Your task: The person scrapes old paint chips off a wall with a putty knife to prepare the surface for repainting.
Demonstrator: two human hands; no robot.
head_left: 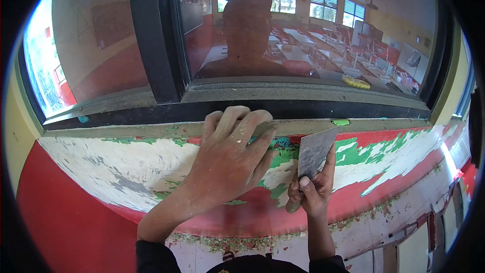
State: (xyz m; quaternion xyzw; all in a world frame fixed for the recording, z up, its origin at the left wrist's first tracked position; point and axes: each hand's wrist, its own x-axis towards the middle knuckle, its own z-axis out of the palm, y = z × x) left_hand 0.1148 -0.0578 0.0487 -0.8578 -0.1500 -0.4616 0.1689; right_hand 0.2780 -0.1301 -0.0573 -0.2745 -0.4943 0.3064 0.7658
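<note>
My left hand (230, 151) lies flat against the wall just below the window sill, fingers curled over the ledge (151, 129). My right hand (310, 192) grips the handle of a metal scraper (314, 150), whose wide grey blade points up against the wall. The wall (111, 164) is scraped to white plaster with patches of green and red paint left around the blade.
A dark-framed window (161, 35) fills the upper view, with my reflection and rows of desks seen in the glass. Paint flakes (237, 242) litter the floor at the wall's foot. A red painted band (70, 222) runs along the lower wall.
</note>
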